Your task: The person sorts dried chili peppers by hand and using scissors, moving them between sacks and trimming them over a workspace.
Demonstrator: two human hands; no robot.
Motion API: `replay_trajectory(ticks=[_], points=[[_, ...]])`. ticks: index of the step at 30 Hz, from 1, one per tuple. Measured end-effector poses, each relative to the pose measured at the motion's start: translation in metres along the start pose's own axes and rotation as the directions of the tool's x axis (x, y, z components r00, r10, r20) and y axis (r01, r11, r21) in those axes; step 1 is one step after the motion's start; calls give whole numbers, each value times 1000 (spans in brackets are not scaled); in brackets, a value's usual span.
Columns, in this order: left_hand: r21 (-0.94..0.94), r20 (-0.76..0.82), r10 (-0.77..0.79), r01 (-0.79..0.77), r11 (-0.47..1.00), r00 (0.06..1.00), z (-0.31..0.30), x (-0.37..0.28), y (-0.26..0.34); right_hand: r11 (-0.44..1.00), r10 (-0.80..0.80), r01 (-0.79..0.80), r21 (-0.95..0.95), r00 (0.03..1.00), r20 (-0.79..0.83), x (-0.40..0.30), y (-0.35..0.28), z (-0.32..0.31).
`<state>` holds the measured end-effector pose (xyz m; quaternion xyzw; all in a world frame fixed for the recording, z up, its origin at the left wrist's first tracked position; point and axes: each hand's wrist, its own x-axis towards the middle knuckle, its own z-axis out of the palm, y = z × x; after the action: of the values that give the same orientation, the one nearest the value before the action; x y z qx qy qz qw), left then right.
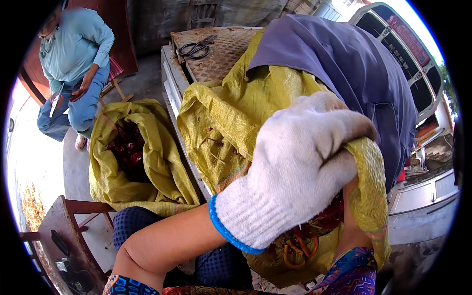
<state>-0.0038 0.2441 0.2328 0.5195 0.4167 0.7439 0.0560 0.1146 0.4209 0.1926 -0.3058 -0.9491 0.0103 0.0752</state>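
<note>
My left hand (295, 158), in a white knitted glove with a blue cuff, grips the bunched rim of a yellow woven sack (368, 206) in front of me. My right forearm (352, 232) rises at the sack's near side; its hand is hidden behind the glove and the sack. Below the glove, dark red pods (330, 215), which look like dried chillies, show in the sack's mouth. Scissors with orange handles (300, 254) lie beside them, partly covered. Another spread of yellow woven sacking (221, 121) beyond holds a few thin stems.
A second yellow sack (166, 166) of dark red pods stands left. Black-handled scissors (197, 48) lie on a rusty metal surface (228, 55). Purple-grey cloth (332, 55) covers the sacking behind. A seated person (73, 55) is far left, a wooden chair (62, 236) near left, a vehicle (398, 55) far right.
</note>
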Motion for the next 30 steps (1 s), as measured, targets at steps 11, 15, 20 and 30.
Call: replay_trajectory(ticks=[11,15,20,30], points=[[318,-123,-112,146,937,986,-3,6,16,994,-58,45,-97,989,-134,-17,-7,-38],[351,-170,-52,109,930,984,-13,5,25,988,-110,89,-127,980,-167,-16,-18,-41],[-82,-87,-486,480,874,870,-19,1,14,977,-168,136,-163,965,-201,-14,-23,-34],[-267,206,-363,410,872,909,23,-6,-20,962,-207,136,-236,929,-308,-53,-41,-52]])
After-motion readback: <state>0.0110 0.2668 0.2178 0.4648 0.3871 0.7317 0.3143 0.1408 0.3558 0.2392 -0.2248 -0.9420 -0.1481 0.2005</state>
